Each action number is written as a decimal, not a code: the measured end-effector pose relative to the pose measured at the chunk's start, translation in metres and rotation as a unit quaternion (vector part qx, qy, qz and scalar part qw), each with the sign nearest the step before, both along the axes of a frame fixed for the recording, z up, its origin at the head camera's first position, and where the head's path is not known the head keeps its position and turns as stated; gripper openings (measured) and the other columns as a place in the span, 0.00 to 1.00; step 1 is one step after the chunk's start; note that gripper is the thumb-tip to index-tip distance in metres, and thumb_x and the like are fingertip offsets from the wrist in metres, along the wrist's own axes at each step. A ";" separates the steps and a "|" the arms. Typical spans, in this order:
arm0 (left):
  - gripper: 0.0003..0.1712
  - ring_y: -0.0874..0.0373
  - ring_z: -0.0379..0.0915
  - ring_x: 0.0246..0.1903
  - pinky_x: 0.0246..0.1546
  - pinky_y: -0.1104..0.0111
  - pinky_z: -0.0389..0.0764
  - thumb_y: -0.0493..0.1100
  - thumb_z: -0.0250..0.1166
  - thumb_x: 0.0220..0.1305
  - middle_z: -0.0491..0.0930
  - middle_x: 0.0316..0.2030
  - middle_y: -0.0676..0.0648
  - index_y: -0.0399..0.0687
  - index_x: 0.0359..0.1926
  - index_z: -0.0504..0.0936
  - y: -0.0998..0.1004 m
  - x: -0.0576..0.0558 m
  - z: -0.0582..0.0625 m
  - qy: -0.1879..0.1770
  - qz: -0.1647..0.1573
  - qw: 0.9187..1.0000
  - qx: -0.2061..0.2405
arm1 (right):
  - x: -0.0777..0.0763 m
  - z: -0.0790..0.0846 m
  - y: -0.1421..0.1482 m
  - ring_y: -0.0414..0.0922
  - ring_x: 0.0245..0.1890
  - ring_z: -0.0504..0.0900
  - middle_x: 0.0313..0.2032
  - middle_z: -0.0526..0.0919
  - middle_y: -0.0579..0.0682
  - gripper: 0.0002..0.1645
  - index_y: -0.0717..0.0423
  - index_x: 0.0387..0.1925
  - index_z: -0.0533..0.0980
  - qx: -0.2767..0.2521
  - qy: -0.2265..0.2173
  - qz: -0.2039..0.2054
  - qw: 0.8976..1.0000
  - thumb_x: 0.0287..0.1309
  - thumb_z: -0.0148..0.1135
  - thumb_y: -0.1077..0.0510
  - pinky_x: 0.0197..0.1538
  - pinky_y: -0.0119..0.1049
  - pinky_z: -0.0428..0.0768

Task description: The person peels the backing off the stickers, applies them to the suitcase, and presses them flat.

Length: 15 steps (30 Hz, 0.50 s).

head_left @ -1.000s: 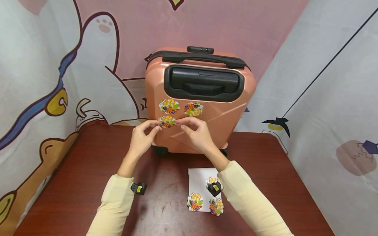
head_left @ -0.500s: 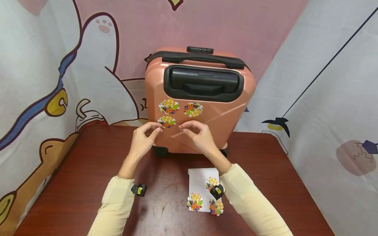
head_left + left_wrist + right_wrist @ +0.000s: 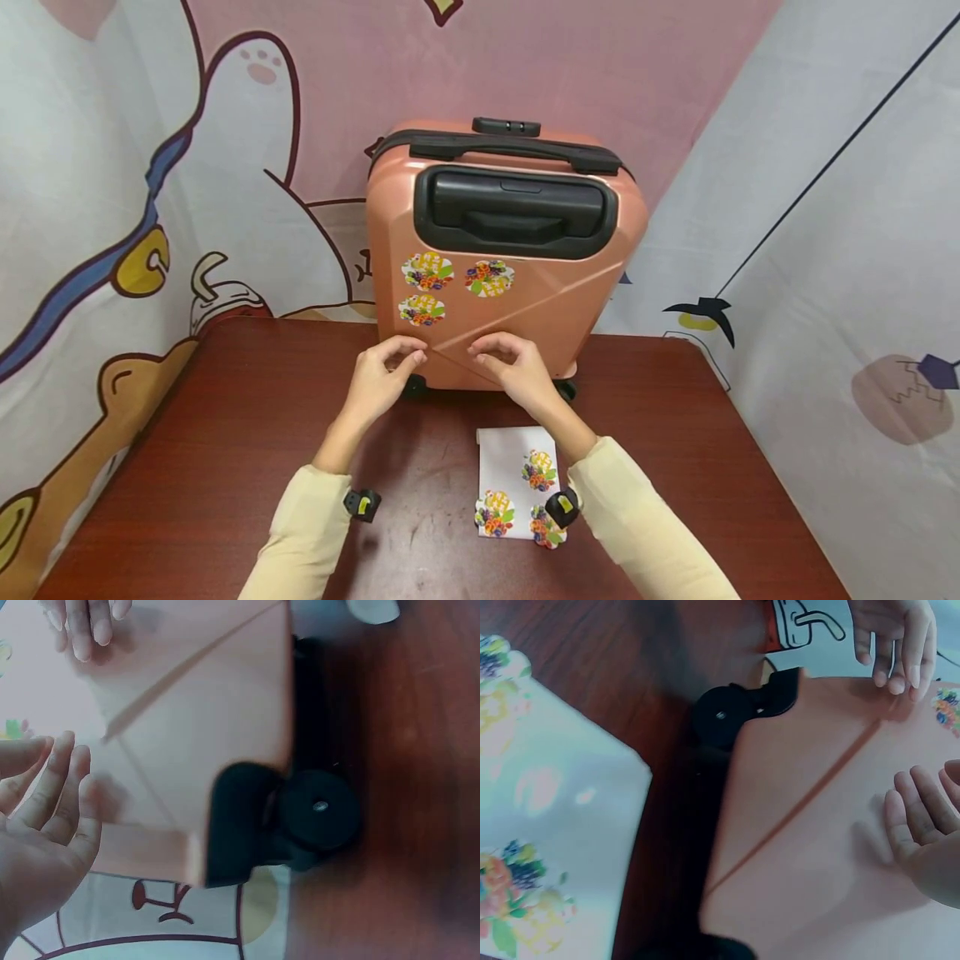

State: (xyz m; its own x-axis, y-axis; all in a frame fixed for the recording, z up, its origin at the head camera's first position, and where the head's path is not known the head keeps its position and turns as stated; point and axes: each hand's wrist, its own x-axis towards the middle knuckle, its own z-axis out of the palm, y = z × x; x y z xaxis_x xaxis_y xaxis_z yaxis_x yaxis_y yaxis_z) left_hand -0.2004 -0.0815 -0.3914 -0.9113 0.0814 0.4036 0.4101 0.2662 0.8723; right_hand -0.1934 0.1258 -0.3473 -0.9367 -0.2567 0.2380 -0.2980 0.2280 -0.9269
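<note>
A pink suitcase (image 3: 540, 308) stands upright at the back of the table, its black handle recess facing me. On its upper left front are three fruit-patterned stickers: an upper left sticker (image 3: 427, 272), an upper right sticker (image 3: 490, 278) and a lower sticker (image 3: 422, 310). My left hand (image 3: 380, 379) hovers before the suitcase below the lower sticker, fingers loosely bent, holding nothing. To its right my right hand (image 3: 520, 372) hangs in the same loose way, also holding nothing. Both wrist views show relaxed fingers close to the suitcase's surface.
On the brown table (image 3: 247, 467) in front of the suitcase lies a white backing sheet (image 3: 504, 458) with three more fruit stickers, one partly covered by the right wrist camera. Black wheels (image 3: 319, 808) show at the suitcase's base. A cartoon-printed cloth (image 3: 330, 100) hangs behind.
Both hands have let go of the lower sticker, which stays on the suitcase. They have drawn downward and back from it, the right hand leaving first.
</note>
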 end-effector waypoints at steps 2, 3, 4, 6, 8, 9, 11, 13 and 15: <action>0.07 0.49 0.78 0.31 0.32 0.66 0.77 0.35 0.61 0.59 0.81 0.29 0.44 0.36 0.38 0.81 0.003 0.001 -0.009 -0.006 -0.007 1.000 -0.003 | -0.004 -0.013 0.006 0.53 0.39 0.80 0.37 0.80 0.65 0.07 0.71 0.36 0.77 0.010 -0.008 -0.005 1.000 0.53 0.57 0.72 0.44 0.40 0.77; 0.07 0.50 0.78 0.30 0.32 0.66 0.76 0.35 0.61 0.59 0.81 0.29 0.44 0.36 0.38 0.81 0.005 0.002 -0.012 -0.008 -0.009 1.000 -0.006 | -0.006 -0.019 0.010 0.51 0.37 0.81 0.37 0.81 0.64 0.07 0.70 0.36 0.77 0.013 -0.014 -0.006 1.000 0.53 0.57 0.72 0.43 0.41 0.78; 0.07 0.51 0.78 0.30 0.32 0.68 0.76 0.35 0.61 0.59 0.81 0.29 0.45 0.37 0.38 0.81 0.006 0.003 -0.016 -0.010 -0.010 1.000 -0.009 | -0.007 -0.025 0.013 0.48 0.36 0.81 0.37 0.81 0.63 0.07 0.69 0.36 0.77 0.021 -0.019 -0.010 1.000 0.53 0.58 0.71 0.41 0.40 0.78; 0.07 0.51 0.77 0.30 0.31 0.68 0.76 0.35 0.62 0.59 0.81 0.29 0.45 0.37 0.37 0.81 0.009 0.004 -0.023 -0.015 -0.015 1.000 -0.013 | -0.006 -0.032 0.019 0.49 0.35 0.81 0.37 0.81 0.64 0.07 0.69 0.36 0.77 0.035 -0.032 -0.015 0.999 0.53 0.58 0.71 0.40 0.44 0.78; 0.06 0.51 0.77 0.30 0.32 0.66 0.77 0.34 0.62 0.58 0.81 0.28 0.46 0.37 0.37 0.81 0.012 0.006 -0.030 -0.022 -0.020 0.999 -0.016 | -0.005 -0.039 0.025 0.49 0.33 0.81 0.36 0.81 0.63 0.08 0.68 0.36 0.77 0.048 -0.043 -0.023 0.998 0.53 0.58 0.71 0.38 0.44 0.78; 0.06 0.52 0.77 0.29 0.32 0.65 0.77 0.33 0.62 0.58 0.81 0.28 0.47 0.38 0.37 0.81 0.013 0.007 -0.033 -0.026 -0.022 0.999 -0.019 | -0.004 -0.042 0.028 0.50 0.33 0.81 0.36 0.81 0.63 0.08 0.69 0.36 0.77 0.050 -0.050 -0.026 0.997 0.53 0.58 0.71 0.38 0.43 0.78; 0.05 0.51 0.77 0.29 0.32 0.64 0.77 0.32 0.62 0.57 0.81 0.28 0.48 0.38 0.36 0.81 0.016 0.009 -0.040 -0.033 -0.027 0.999 -0.022 | -0.003 -0.048 0.035 0.53 0.35 0.80 0.35 0.82 0.63 0.08 0.70 0.37 0.77 0.052 -0.064 -0.029 0.996 0.53 0.58 0.70 0.38 0.45 0.78; 0.05 0.51 0.77 0.28 0.32 0.64 0.77 0.31 0.62 0.56 0.80 0.27 0.49 0.40 0.35 0.81 0.019 0.011 -0.047 -0.037 -0.032 0.998 -0.030 | -0.001 -0.054 0.041 0.54 0.35 0.80 0.34 0.82 0.61 0.09 0.70 0.38 0.76 0.054 -0.074 -0.032 0.995 0.54 0.58 0.70 0.38 0.45 0.78; 0.06 0.51 0.77 0.28 0.32 0.64 0.77 0.31 0.62 0.56 0.80 0.27 0.50 0.41 0.35 0.81 0.021 0.013 -0.054 -0.041 -0.039 0.998 -0.039 | 0.001 -0.059 0.048 0.55 0.35 0.80 0.34 0.82 0.59 0.09 0.70 0.38 0.76 0.059 -0.084 -0.032 0.994 0.54 0.58 0.69 0.38 0.46 0.78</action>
